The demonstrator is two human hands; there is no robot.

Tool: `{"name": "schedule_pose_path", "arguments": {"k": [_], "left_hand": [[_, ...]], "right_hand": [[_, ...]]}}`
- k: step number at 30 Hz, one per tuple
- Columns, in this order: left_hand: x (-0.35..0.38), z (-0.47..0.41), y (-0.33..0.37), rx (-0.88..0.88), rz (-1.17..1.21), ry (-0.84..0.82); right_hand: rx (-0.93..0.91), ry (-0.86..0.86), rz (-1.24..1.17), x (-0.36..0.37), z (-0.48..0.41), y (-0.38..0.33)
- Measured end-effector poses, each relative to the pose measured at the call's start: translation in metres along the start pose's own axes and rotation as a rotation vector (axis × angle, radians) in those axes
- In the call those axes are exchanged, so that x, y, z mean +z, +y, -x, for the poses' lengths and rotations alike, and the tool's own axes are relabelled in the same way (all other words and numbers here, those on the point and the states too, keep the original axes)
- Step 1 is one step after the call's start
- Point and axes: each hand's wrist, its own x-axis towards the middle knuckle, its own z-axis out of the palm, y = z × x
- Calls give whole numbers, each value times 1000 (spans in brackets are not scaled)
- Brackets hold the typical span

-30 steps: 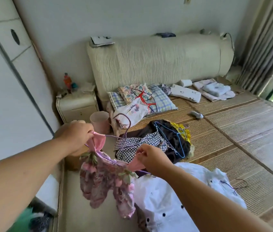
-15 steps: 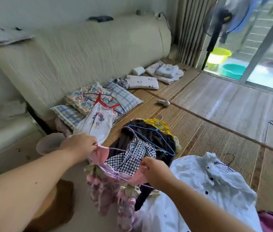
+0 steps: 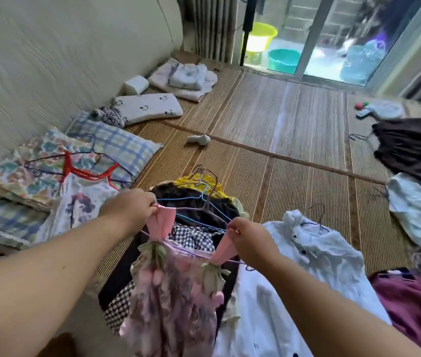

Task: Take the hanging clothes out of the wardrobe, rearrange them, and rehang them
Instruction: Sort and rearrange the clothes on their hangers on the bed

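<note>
A pink floral dress hangs between my hands over the bed. My left hand pinches its left pink strap, and my right hand pinches the right strap. A thin purple wire hanger runs between the straps. Below lies a pile of a black garment, a checked garment and a yellow one, with blue hangers on top. A white shirt on a hanger lies to the right. A white dress with red straps lies on the pillows at left.
The bed is covered by a woven mat and backed by a cream headboard. Pillows and folded cloths line the headboard. A brown garment, a pale one and a maroon one lie at right. A glass door is beyond.
The view has swung right, from the nightstand and wall to the bed and glass door. Both hands keep hold of the pink dress straps and have risen slightly.
</note>
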Motion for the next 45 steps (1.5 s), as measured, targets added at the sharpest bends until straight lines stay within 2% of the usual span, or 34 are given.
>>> {"name": "schedule_pose_path", "arguments": {"k": [6,9,16,21,25,31,36,41,45], "left_hand": [[-18,-101,-9,96,47,81],[14,-153,-13,154,48,-6],[142,-244,-41,225,9,-205],[189,-304,-57,199,6,-230],[213,-335,-59,198,61,-255],[234,-333,-68,256,112,-367],[220,-300,-56,291,127,-417],[182,-246,-16,443,185,-433],[148,-197,21,591,195,-388]], "right_hand": [[94,171,-58,-22,-72,-9],[168,102,-27,-6,-103,6],[354,-46,41,83,-174,54],[476,-117,150,130,-234,75],[516,-68,133,149,-266,84],[467,-72,236,155,-265,83],[470,-33,183,138,-230,61],[451,-13,145,112,-179,29],[508,6,105,88,-126,9]]}}
